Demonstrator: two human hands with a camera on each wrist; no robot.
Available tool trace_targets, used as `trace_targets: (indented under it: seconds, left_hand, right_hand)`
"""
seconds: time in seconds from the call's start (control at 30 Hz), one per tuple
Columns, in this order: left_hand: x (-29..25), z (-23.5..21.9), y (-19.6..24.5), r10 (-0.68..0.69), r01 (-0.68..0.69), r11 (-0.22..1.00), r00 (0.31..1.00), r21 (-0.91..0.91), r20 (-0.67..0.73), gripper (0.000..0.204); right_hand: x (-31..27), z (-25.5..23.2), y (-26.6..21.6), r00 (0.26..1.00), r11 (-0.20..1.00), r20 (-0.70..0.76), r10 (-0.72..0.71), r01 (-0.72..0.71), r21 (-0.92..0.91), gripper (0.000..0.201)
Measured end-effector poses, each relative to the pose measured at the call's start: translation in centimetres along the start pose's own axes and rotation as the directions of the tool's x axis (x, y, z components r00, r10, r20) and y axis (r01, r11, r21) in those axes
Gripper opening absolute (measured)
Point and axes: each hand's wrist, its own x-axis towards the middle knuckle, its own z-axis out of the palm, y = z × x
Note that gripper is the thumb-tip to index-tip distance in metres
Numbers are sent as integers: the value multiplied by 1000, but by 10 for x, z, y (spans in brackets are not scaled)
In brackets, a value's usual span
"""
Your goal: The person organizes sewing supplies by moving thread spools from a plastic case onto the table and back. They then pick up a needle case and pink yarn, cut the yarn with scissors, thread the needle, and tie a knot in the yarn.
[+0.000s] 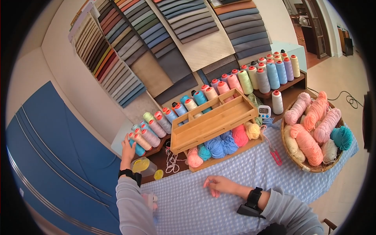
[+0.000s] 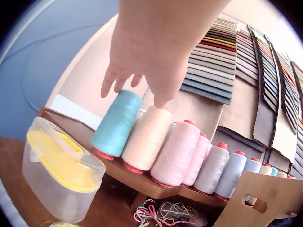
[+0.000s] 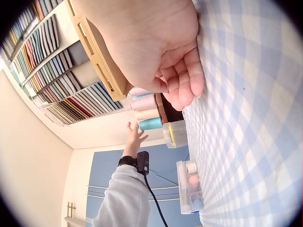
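Observation:
The left hand (image 1: 127,150) reaches to the left end of the shelf of thread spools. In the left wrist view this hand (image 2: 150,61) hangs over a teal spool (image 2: 118,124) and a cream spool (image 2: 147,139), fingers spread and pointing down, the thumb by the cream spool's top; whether it touches cannot be told. Both spools stand upright. The right hand (image 1: 221,185) rests on the blue checked cloth (image 1: 188,203) with nothing in it; in the right wrist view its fingers (image 3: 182,85) hang loosely curled.
A lidded plastic box (image 1: 145,166) stands just right of the left wrist. A wooden tray (image 1: 215,121) lies tilted above yarn balls (image 1: 215,147). Pink-handled scissors (image 1: 275,156) and a basket of yarn (image 1: 313,168) are at the right. A clear case (image 3: 184,187) lies at the cloth's edge.

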Motion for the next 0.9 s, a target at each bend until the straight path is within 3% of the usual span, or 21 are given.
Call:
trace_targets:
  seconds: [0.17, 0.23, 0.27, 0.3, 0.33, 0.37, 0.43, 0.5, 0.57, 0.6, 0.63, 0.7, 0.73, 0.8, 0.83, 0.87, 0.9]
  left_hand:
    - [0, 14, -15, -25, 28, 999, 998, 41, -56, 65]
    - [3, 23, -16, -46, 4, 995, 909, -103, -415, 65]
    - [2, 24, -10, -48, 4, 994, 909, -105, -413, 65]
    - [1, 27, -4, -278, 15, 861, 851, -509, -446, 64]
    - [-1, 31, 3, -497, -26, 573, 783, -819, -372, 63]
    - [-16, 27, 25, -497, -24, 573, 785, -819, -371, 63]
    - [-72, 8, 103, -588, -55, 240, 786, -969, -190, 55]
    - [-115, 6, 152, -548, -58, 118, 829, -991, -114, 49]
    - [-154, 23, 173, -421, 25, -237, 898, -971, 126, 47]
    - [-171, 32, 187, -303, 150, -392, 911, -907, 282, 45]
    - [-184, 44, 206, -221, 237, -438, 906, -867, 360, 42]
    - [-204, 52, 246, -210, 389, -567, 784, -726, 585, 36]
    - [-209, 66, 253, -209, 385, -580, 781, -717, 588, 36]
    - [-213, 100, 259, -342, 164, -383, 889, -909, 304, 31]
    - [-217, 112, 262, -371, 80, -209, 916, -975, 155, 22]
    - [-218, 121, 255, -369, 81, -225, 915, -971, 162, 22]
    - [-217, 127, 245, -246, 157, -58, 955, -986, 167, 19]
  right_hand:
    - [-2, 1, -4, 1000, 999, -11, 18, -18, -27, 20]
    - [-2, 1, -4, 1000, 1000, -4, 9, -9, -12, 20]
    - [-2, 1, -4, 1000, 1000, -6, 11, -11, -12, 20]
    - [-2, 0, -3, 1000, 1000, -4, 5, -5, -10, 20]
    - [-1, 0, -2, 1000, 1000, -1, -1, 1, -6, 20]
    - [0, 0, -1, 1000, 1000, -2, -1, 1, -4, 20]
    - [1, 0, 1, 1000, 999, -6, -27, 28, 23, 21]
    - [2, -1, 2, 1000, 999, -5, -30, 31, 34, 21]
    - [1, -3, -1, 999, 999, -11, -32, 32, 39, 21]
    - [1, -3, -2, 999, 997, -23, -29, 30, 72, 21]
    - [1, -4, -2, 999, 994, -34, -21, 25, 105, 21]
    - [2, -8, -2, 999, 991, -51, -12, 19, 135, 21]
    - [2, -9, -1, 998, 985, -65, -14, 25, 171, 21]
    - [2, -9, -1, 996, 977, -94, -5, 25, 211, 20]
    - [1, -10, -1, 992, 964, -123, -8, 40, 261, 19]
    - [1, -11, -3, 991, 967, -132, 0, 34, 252, 19]
    - [0, -11, -4, 992, 962, -128, -3, 39, 272, 18]
